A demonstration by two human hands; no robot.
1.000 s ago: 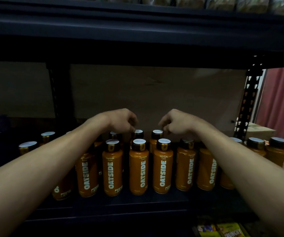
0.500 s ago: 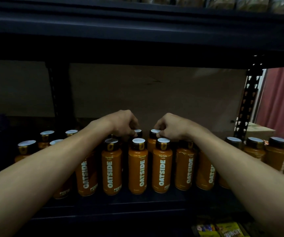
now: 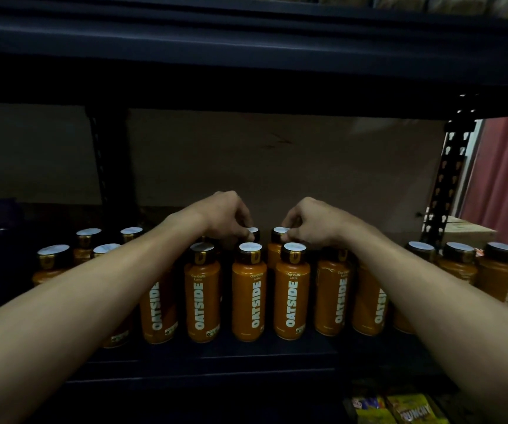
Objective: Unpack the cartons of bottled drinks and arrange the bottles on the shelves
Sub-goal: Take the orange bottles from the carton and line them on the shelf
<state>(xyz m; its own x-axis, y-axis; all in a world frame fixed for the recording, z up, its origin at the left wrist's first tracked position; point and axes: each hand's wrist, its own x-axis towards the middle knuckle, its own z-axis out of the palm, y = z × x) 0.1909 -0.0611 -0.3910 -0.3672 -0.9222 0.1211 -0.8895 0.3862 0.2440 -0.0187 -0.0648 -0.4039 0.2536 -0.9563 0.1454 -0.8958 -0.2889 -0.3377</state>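
Note:
Several orange OATSIDE bottles with dark caps and white lids stand in rows on a dark shelf (image 3: 246, 359). My left hand (image 3: 225, 217) reaches over the front row, its curled fingers pinching the cap of a back-row bottle (image 3: 254, 235). My right hand (image 3: 307, 221) mirrors it, with fingertips curled round the cap of the neighbouring back-row bottle (image 3: 278, 237). In front of them stand front-row bottles (image 3: 249, 296), labels facing me. Both forearms cross over outer bottles and hide parts of them.
The shelf above (image 3: 246, 41) hangs low over the bottles. Black slotted uprights (image 3: 448, 185) stand at right and back left. A brown board (image 3: 277, 160) closes the back. Snack packets (image 3: 399, 408) lie below right; a carton (image 3: 466, 232) and red curtain sit far right.
Both hands have come down and closer together onto the caps of the two back-row bottles. The bottles look unmoved.

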